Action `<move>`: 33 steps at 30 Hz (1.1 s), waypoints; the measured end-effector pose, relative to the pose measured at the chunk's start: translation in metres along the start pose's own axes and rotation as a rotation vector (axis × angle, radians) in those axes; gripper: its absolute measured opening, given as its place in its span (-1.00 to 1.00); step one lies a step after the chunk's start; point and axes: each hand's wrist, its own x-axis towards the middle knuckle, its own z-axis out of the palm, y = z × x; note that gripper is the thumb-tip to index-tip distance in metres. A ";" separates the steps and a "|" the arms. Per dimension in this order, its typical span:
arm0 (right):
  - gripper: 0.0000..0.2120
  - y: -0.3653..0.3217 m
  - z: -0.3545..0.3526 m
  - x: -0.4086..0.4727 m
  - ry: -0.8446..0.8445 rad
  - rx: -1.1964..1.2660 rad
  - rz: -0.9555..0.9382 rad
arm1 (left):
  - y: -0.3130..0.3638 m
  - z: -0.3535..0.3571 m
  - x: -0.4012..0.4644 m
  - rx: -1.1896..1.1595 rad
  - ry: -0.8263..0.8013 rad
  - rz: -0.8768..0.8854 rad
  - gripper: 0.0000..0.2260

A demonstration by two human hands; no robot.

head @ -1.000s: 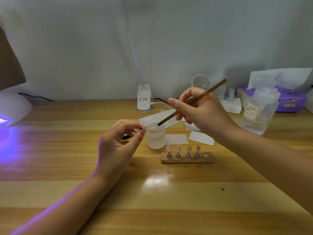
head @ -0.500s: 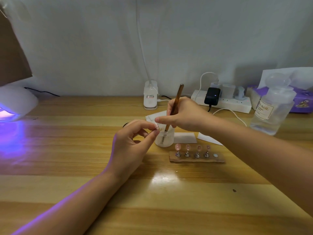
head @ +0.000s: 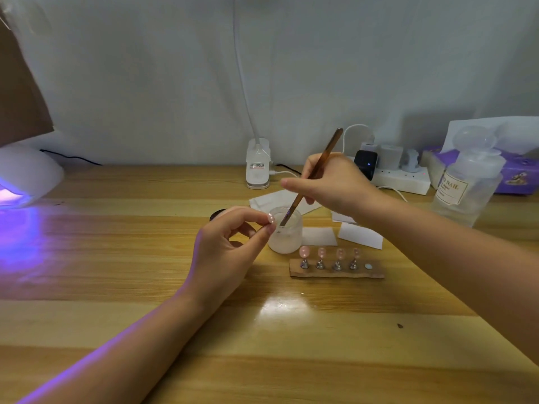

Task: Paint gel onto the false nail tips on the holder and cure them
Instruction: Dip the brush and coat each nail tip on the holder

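Your right hand (head: pixel 329 182) has its grip closed around a brown brush (head: pixel 313 173), pinched partway down the handle, with the handle leaning up toward the wall and the bristle end dipped inside a frosted cup (head: pixel 285 233). Your left hand (head: pixel 227 252) has a narrow grip, thumb and forefinger pinching one small pink nail tip (head: pixel 271 219) right beside the rim of that cup; the other fingers curl loosely beneath.

Just beside the cup, on the side nearer you and to the right, a wooden holder (head: pixel 335 272) lies flat on the tabletop (head: pixel 145 258). Four pink nail tips (head: pixel 330 252) stand upright on it on little metal stands, and the spot at its right end shows only a pale round dot. White paper pieces (head: pixel 319 236) lie behind the holder and under your right wrist. A dark round item peeks out behind your left hand; what it is cannot be told.

Far left, a white curing lamp (head: pixel 26 173) glows violet and throws purple light over the wood. Along the wall stand a white clip device (head: pixel 257 167), a power strip (head: pixel 399 177) with plugs in it, a clear bottle (head: pixel 469 182) with a label, and a purple tissue box (head: pixel 516 173).
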 end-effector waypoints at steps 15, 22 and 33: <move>-0.75 0.024 -0.022 -0.008 0.227 0.237 0.288 | 0.004 0.000 -0.002 0.020 -0.042 0.008 -0.83; -0.76 0.027 -0.037 -0.014 0.268 0.356 0.332 | 0.003 0.001 -0.002 0.050 -0.069 0.093 -0.90; -0.71 0.034 -0.014 -0.102 0.327 0.154 -0.450 | 0.001 0.004 -0.004 0.106 -0.202 0.269 -0.84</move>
